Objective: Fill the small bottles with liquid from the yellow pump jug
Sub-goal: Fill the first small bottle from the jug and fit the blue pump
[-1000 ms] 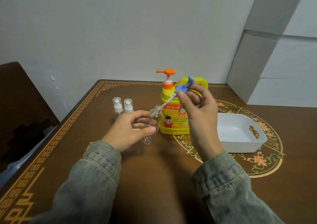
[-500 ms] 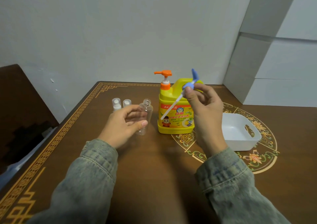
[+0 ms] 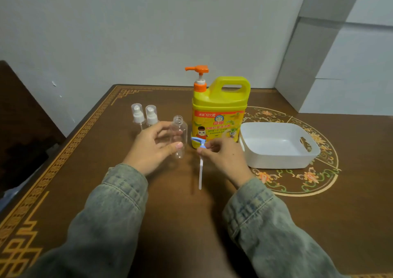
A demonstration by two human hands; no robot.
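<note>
At the middle of the table, our left hand (image 3: pixel 154 147) curls around an open clear bottle (image 3: pixel 179 136) that stands upright with no cap, thumb in front and fingers behind, gripping it loosely. Our right hand (image 3: pixel 223 158) pinches the blue head of a small pump top (image 3: pixel 198 142), its white tube (image 3: pixel 200 174) lying toward us on the brown table (image 3: pixel 340 214). Just behind the right hand stands the yellow pump jug (image 3: pixel 219 111), its orange pump nozzle pointing left. Two capped spray bottles (image 3: pixel 144 115) stand side by side beyond the left hand. A white tray (image 3: pixel 278 161) sits right of the jug.
</note>
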